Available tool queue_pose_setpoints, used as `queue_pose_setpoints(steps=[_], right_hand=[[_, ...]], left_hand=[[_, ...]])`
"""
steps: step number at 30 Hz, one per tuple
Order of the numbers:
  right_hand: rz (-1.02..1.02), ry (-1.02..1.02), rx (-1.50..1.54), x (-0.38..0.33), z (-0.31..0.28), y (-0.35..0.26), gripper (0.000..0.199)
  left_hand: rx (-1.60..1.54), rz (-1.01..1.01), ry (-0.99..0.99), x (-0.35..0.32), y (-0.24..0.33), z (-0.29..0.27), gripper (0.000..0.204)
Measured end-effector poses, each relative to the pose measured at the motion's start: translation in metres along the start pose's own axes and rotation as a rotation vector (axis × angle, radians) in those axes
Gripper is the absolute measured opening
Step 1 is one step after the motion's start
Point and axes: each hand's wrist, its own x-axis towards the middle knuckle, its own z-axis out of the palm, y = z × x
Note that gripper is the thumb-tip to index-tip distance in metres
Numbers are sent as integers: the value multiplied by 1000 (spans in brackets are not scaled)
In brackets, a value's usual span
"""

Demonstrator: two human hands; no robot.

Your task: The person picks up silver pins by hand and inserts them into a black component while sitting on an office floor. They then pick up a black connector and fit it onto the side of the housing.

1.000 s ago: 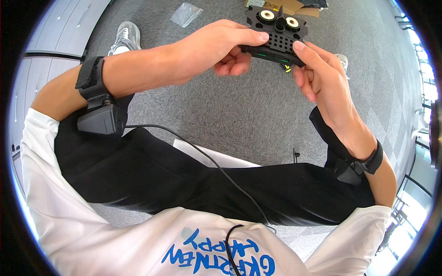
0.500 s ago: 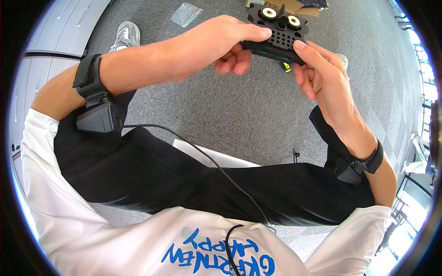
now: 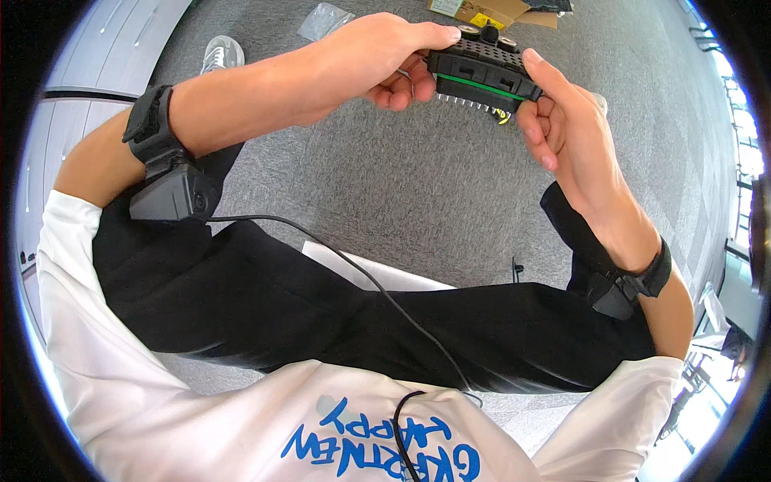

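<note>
A black owl-faced electronic device [image 3: 474,74] is held up above the carpet, at the top of the view. One long side faces me, showing slots, a green board edge and a row of metal pins beneath. My left hand [image 3: 385,60] grips its left end, thumb on top and fingers curled below. At the right end, my right hand [image 3: 562,112] pinches it, thumb above and fingers folded under. The two round pale eyes and the pointed beak show only edge-on along the far side. Just below the device is a small yellow piece [image 3: 503,116]; whether it is attached cannot be made out.
An open cardboard box [image 3: 462,10] lies on the carpet beyond the device, with a transparent plastic bag [image 3: 323,22] left of it. A black cable [image 3: 353,265] crosses my lap from the left wrist unit [image 3: 173,193]. Pale cabinets [image 3: 92,128] line the left.
Both hands have tipped the device, so its top face turns away and its near side with the green edge and pins comes into view. The hands rose slightly.
</note>
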Motion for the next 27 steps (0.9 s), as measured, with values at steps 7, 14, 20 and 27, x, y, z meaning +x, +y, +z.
queue_pose_setpoints(steps=[7,14,20,27], right_hand=[[19,11,39,-1,3,-2,56],[4,1,-29,-2,2,-3,54],[0,-39,16,-2,1,-2,42],[-34,-71,62,2,-1,7,37]], left_hand=[[-37,3,-16,-1,0,0,56],[-14,58,-2,-3,-3,0,55],[9,67,-13,-2,-3,0,51],[-55,67,-65,1,-4,-4,42]])
